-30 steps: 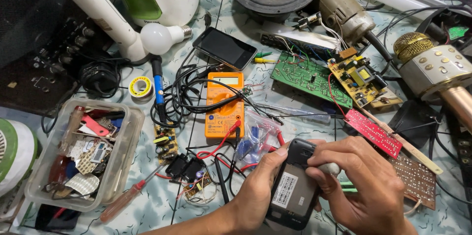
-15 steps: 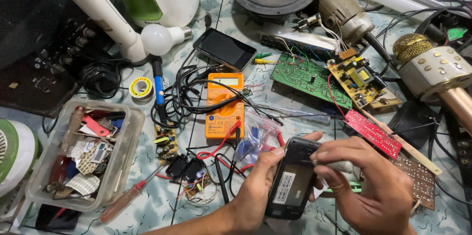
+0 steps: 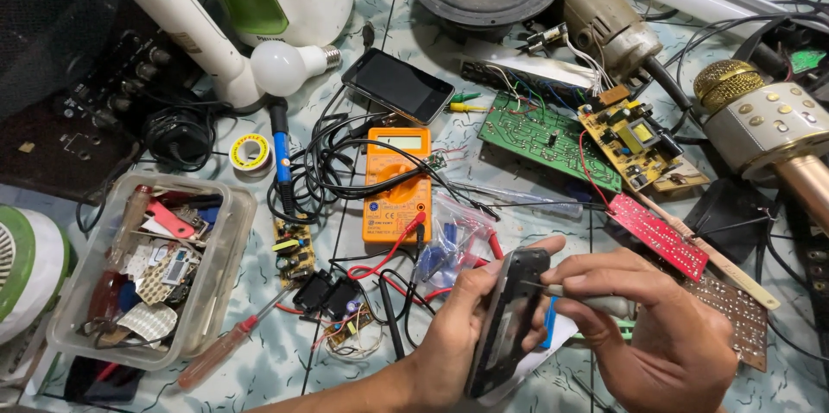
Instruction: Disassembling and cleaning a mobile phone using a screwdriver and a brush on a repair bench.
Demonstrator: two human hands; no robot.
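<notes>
My left fingers (image 3: pixel 492 279) wrap around the small black phone-shaped device (image 3: pixel 508 322), standing on edge at six o'clock on the counter (image 3: pixel 380 24). My right fingers (image 3: pixel 596 279) pinch a thin white-handled tool (image 3: pixel 596 302), its tip touching the device's side. The case looks closed; opening seems barely begun. The orange multimeter (image 3: pixel 395 187) lies at eleven o'clock.

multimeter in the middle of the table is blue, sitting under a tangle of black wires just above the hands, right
Not quite: the multimeter is orange, not blue, as the head view shows. The rest holds: black wires lie across it, and it sits above the left hand and right hand.
</notes>
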